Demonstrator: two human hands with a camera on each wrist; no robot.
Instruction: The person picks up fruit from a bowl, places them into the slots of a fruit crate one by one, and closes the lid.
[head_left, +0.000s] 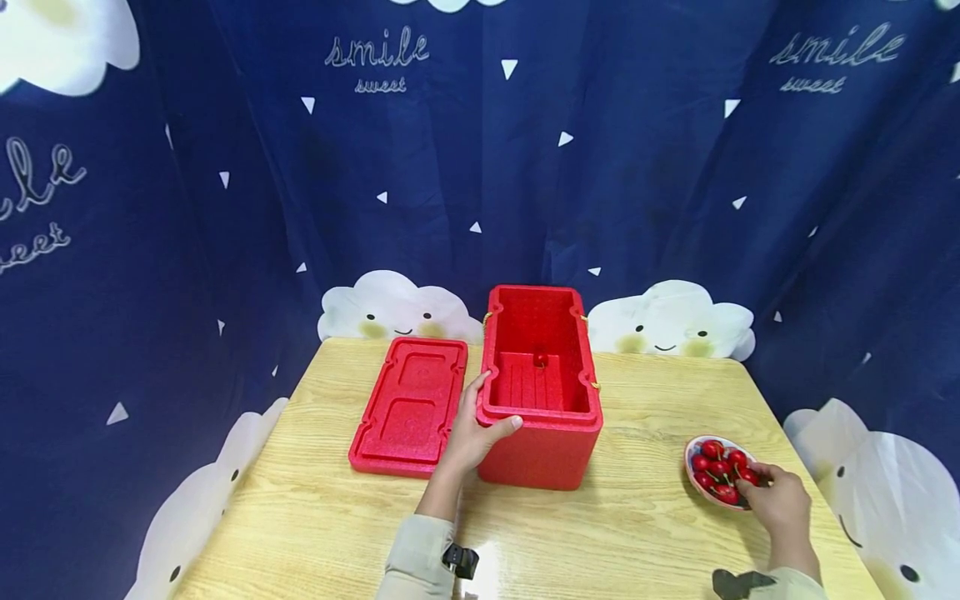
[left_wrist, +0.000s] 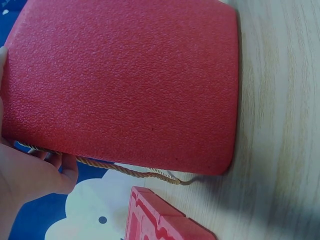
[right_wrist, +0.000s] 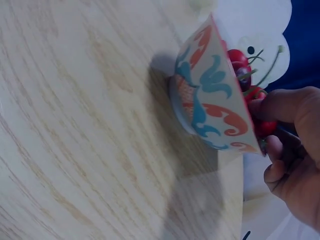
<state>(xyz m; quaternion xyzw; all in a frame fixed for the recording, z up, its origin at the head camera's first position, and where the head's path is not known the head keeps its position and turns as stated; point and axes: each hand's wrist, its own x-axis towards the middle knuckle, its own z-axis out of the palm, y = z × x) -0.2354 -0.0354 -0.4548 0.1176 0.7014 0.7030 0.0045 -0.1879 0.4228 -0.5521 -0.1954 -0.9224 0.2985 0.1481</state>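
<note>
A red foam box [head_left: 536, 457] stands uncovered at the middle of the table, with one red cherry [head_left: 540, 360] on its floor. My left hand [head_left: 471, 435] grips its near left corner, thumb along the front and fingers on the left side, by a twisted gold cord [left_wrist: 117, 168]. To the right, a patterned bowl [right_wrist: 212, 95] holds several red cherries [head_left: 718, 468] with green stems. The right hand [head_left: 783, 502] reaches over the bowl's right rim, its thumb and fingers pinching a cherry [right_wrist: 265, 127] among the others; the fingertips are partly hidden.
Left of the box lies its red lid [head_left: 411, 408], recessed side up. Both rest on a light wooden table [head_left: 315, 517]. A dark blue curtain [head_left: 450, 183] with white clouds hangs close behind and along the sides.
</note>
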